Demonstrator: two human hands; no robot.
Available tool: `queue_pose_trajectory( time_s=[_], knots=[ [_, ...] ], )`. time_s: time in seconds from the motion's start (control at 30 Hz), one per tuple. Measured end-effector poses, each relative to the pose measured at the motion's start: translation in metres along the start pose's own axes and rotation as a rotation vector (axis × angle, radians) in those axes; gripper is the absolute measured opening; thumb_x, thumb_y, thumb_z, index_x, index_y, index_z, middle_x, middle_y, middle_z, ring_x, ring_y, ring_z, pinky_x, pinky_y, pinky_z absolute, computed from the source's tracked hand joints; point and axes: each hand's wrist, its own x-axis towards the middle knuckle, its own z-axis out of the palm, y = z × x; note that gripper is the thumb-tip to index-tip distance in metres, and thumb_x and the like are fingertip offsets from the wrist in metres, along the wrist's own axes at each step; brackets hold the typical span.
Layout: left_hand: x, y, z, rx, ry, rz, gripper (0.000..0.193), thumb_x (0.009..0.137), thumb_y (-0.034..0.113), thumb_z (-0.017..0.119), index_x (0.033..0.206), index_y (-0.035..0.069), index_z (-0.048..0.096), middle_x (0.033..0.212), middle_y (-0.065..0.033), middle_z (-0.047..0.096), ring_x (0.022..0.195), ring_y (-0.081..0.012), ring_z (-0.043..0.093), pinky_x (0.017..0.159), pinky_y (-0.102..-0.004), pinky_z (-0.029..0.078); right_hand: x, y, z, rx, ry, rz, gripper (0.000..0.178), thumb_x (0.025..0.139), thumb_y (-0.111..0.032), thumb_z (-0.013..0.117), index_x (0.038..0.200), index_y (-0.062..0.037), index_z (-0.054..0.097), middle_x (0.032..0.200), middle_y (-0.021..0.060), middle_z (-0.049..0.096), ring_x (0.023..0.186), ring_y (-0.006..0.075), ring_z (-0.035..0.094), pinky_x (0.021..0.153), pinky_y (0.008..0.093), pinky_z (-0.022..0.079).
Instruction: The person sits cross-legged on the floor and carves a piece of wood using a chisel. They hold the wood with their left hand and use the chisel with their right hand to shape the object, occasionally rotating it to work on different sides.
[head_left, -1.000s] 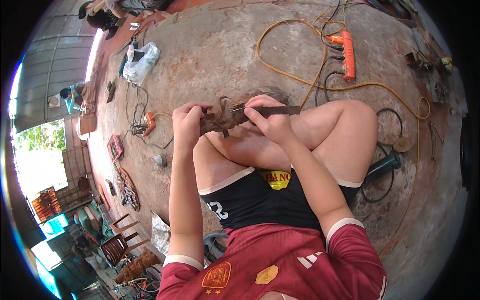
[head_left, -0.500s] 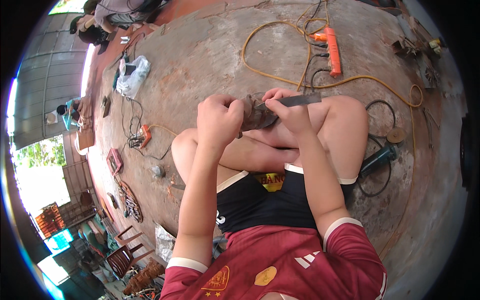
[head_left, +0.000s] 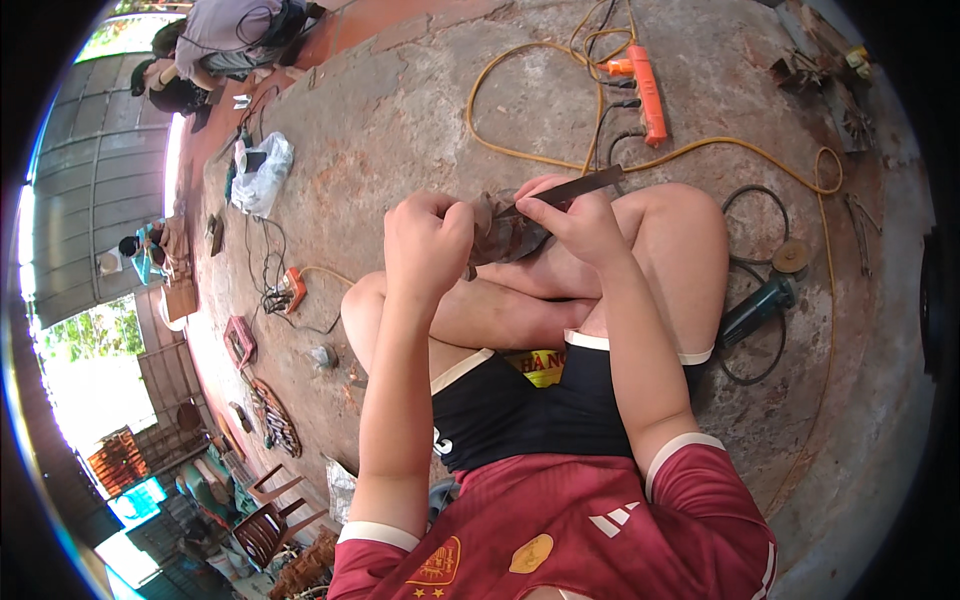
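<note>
Left hand (head_left: 428,240) clamped on a brown carved piece (head_left: 510,240), which extends just right of that hand, right hand (head_left: 578,222) pinched around a flat dark tool (head_left: 597,184), orange power strip (head_left: 648,97) beyond the right hand.

Left fingers (head_left: 459,224) hide part of brown piece (head_left: 512,240); top edge cuts off person (head_left: 232,35).

The left one of two fisheye cameras worn side by side on the person's head looks steeply down, close above the red shirt (head_left: 560,490) along the lower edge. The left hand (head_left: 425,245) and right hand (head_left: 578,225) come near it, above the middle of the round, black-rimmed view. The floor (head_left: 390,130) spreads beyond them, and far to the left a grey wall (head_left: 90,190) bends with the rim
</note>
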Motion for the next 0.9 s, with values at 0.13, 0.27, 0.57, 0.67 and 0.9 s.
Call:
queue_pose_trajectory(
  time_s=[0.13, 0.27, 0.57, 0.67, 0.9],
  knots=[
    [-0.009, -0.008, -0.002, -0.013, 0.015, -0.018, 0.029, 0.075, 0.019, 0.055, 0.08, -0.004, 0.072, 0.077, -0.0244, 0.066, 0.072, -0.0372, 0.066, 0.071, -0.04, 0.053, 0.0, -0.001, 0.002, 0.033, 0.089, 0.063, 0.007, 0.084, -0.005, 0.073, 0.088, 0.0015, 0.071, 0.091, 0.0056, 0.07, 0.082, 0.011, 0.062, 0.072, 0.0262, 0.049],
    [-0.02, -0.021, -0.01, -0.064, 0.036, -0.023, 0.027, 0.074, 0.015, 0.055, 0.081, -0.003, 0.073, 0.078, -0.0219, 0.068, 0.073, -0.0354, 0.067, 0.072, -0.0388, 0.053, 0.0, 0.001, 0.005, -0.016, 0.03, -0.028, 0.008, 0.084, -0.007, 0.073, 0.086, 0.0005, 0.071, 0.087, 0.0053, 0.07, 0.076, 0.0104, 0.062, 0.068, 0.027, 0.049],
    [-0.038, -0.038, -0.017, -0.136, 0.08, -0.012, 0.025, 0.075, 0.01, 0.055, 0.084, -0.004, 0.073, 0.078, -0.0207, 0.068, 0.074, -0.0332, 0.067, 0.072, -0.0367, 0.053, -0.005, 0.001, 0.018, -0.129, -0.033, -0.055, 0.006, 0.084, -0.004, 0.073, 0.087, 0.0003, 0.071, 0.093, 0.0082, 0.069, 0.085, 0.0155, 0.063, 0.074, 0.028, 0.05],
    [-0.043, -0.047, -0.017, -0.164, 0.117, 0.03, 0.024, 0.075, 0.008, 0.054, 0.085, -0.004, 0.073, 0.078, -0.0202, 0.068, 0.075, -0.0316, 0.067, 0.073, -0.0356, 0.052, -0.009, -0.006, 0.022, -0.114, -0.14, -0.031, 0.005, 0.084, -0.004, 0.072, 0.087, -0.0003, 0.071, 0.093, 0.0077, 0.069, 0.085, 0.0157, 0.064, 0.075, 0.0284, 0.05],
    [-0.053, -0.049, -0.022, -0.183, 0.105, -0.046, 0.025, 0.075, 0.004, 0.053, 0.089, -0.004, 0.073, 0.081, -0.0187, 0.068, 0.074, -0.0276, 0.067, 0.072, -0.0325, 0.052, -0.013, 0.004, 0.038, -0.16, -0.059, -0.153, 0.009, 0.084, -0.011, 0.072, 0.088, -0.0033, 0.071, 0.095, 0.0058, 0.067, 0.08, 0.0138, 0.061, 0.067, 0.0277, 0.048]
  ],
)
